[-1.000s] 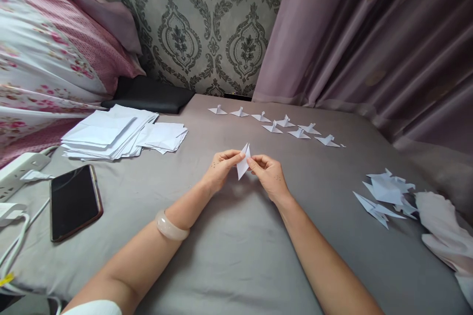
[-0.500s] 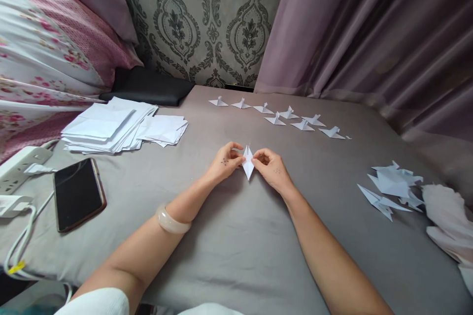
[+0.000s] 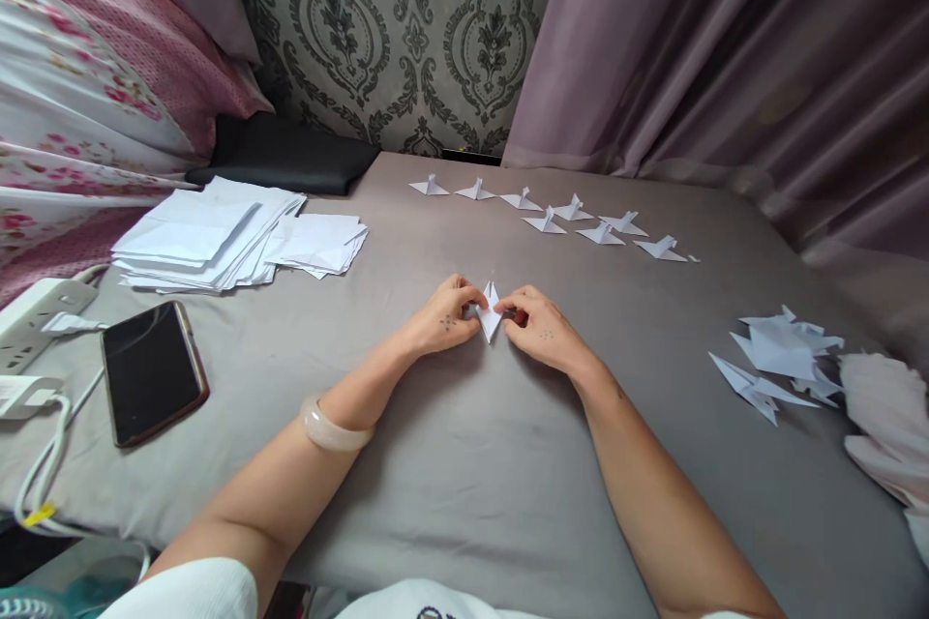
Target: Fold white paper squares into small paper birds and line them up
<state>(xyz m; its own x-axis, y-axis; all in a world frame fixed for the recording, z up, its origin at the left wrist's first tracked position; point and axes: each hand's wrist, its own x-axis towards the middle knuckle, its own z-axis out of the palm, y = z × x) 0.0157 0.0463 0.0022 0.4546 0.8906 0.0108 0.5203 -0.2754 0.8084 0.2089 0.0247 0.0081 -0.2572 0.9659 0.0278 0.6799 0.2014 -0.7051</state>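
Note:
A small white folded paper, shaped like a narrow diamond with a split upper tip, lies between my hands on the grey cloth. My left hand pinches its left side between thumb and fingers. From the other side my right hand grips the right edge, its fingers curled. Beyond them, several folded paper cranes stand in two loose rows. Larger folded paper pieces are heaped together at the right.
Stacks of white paper sheets lie at the left, before a black flat case. Nearer are a phone, a power strip and white cables. Crumpled pale cloth sits at the right edge; a purple curtain hangs behind.
The view has tilted down slightly. Both hands stay on the folded paper, which now looks shorter, its upper points more spread; the right fingers have shifted a little along its edge.

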